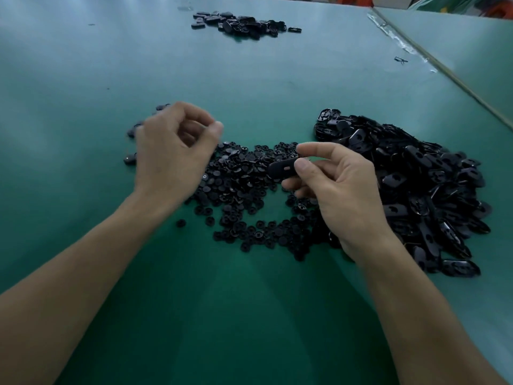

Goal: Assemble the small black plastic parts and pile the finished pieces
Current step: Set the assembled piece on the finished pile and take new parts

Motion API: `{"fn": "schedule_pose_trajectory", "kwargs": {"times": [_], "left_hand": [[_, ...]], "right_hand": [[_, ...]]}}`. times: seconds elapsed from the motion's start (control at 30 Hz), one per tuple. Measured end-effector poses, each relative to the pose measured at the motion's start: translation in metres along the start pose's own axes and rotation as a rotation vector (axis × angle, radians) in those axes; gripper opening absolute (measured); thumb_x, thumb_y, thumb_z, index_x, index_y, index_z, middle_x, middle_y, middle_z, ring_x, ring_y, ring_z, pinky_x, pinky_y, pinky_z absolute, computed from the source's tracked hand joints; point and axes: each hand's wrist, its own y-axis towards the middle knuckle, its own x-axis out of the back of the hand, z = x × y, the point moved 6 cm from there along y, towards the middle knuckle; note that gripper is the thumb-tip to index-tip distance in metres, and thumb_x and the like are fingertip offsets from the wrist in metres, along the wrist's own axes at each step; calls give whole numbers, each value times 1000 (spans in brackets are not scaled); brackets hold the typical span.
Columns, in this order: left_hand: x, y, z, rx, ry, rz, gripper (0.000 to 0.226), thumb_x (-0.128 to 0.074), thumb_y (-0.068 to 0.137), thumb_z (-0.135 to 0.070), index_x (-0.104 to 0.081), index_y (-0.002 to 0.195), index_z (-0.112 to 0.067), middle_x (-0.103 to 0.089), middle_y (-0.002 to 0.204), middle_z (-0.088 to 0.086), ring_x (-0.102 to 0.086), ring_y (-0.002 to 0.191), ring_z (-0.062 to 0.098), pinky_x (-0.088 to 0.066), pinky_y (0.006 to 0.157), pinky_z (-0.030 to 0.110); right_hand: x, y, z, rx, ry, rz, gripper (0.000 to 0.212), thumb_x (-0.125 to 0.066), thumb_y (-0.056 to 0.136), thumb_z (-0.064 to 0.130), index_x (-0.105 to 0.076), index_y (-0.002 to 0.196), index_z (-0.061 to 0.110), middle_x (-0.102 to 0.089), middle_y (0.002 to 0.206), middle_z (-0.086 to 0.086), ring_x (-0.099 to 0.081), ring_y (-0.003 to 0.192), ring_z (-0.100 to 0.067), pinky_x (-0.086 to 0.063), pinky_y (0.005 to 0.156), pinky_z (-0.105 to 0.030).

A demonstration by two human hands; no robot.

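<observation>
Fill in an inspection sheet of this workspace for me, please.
Surface: green table.
Job's things: round parts spread in the centre; oblong shells heaped at right; far pile at the far end; loose pieces beyond the left hand.
Clutter: dark scrap; tape strip along the right seam.
Grippers: right hand pinches an oblong piece; left hand curled, blurred, contents unclear.
Cables: nothing seen.
Surroundings: adjoining table at right.

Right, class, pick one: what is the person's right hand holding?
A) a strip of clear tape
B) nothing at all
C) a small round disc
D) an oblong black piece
D: the right hand pinches an oblong black piece between thumb and forefinger, over the spread of small round parts.
</observation>
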Motion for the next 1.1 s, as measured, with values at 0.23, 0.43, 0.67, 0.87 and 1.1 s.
{"fn": "schedule_pose_trajectory", "kwargs": {"times": [0.23, 0.43, 0.67, 0.87, 1.1], "left_hand": [[-48, -43, -26, 125, -407, 355, 6, -75, 88, -15, -72, 89, -21, -74, 71, -1, -73, 64, 15, -58, 55, 26], [-48, -45, -21, 160, -558, 292, 12, -76, 87, -6, -73, 90, -16, -76, 81, 4, -74, 73, 20, -60, 64, 27], [-49, -49, -23, 156, -660, 312, 13, -73, 87, -1, -72, 97, -9, -77, 80, 3, -75, 71, 18, -59, 65, 23], [-52, -52, -22, 149, -657, 357, 20, -71, 89, 2, -71, 105, -9, -77, 82, 4, -75, 74, 18, -59, 68, 24], [-49, -49, -16, 145, -681, 260, 17, -68, 91, 2, -71, 100, -13, -76, 78, -1, -73, 71, 12, -57, 66, 21]], "right_hand": [[-6, -1, 0, -38, 121, 8, 6, -62, 97, 4, -67, 97, 8, -77, 84, -11, -74, 66, -19, -55, 56, -22], [-11, -4, 1, 32, -18, 34, 8, -65, 96, 9, -68, 92, 16, -76, 79, -5, -75, 70, -19, -53, 58, -22], [-2, -3, 2, 95, -128, -57, 6, -75, 89, 22, -73, 85, 26, -73, 71, 5, -67, 62, -8, -49, 53, -20], [-3, -3, 3, 105, 37, -87, 7, -75, 89, 8, -72, 90, 14, -75, 74, 0, -70, 65, -9, -52, 61, -18], [-1, -3, 4, 160, -244, -131, 9, -71, 92, 14, -74, 96, 21, -76, 81, 6, -72, 75, -5, -57, 71, -22]]}}
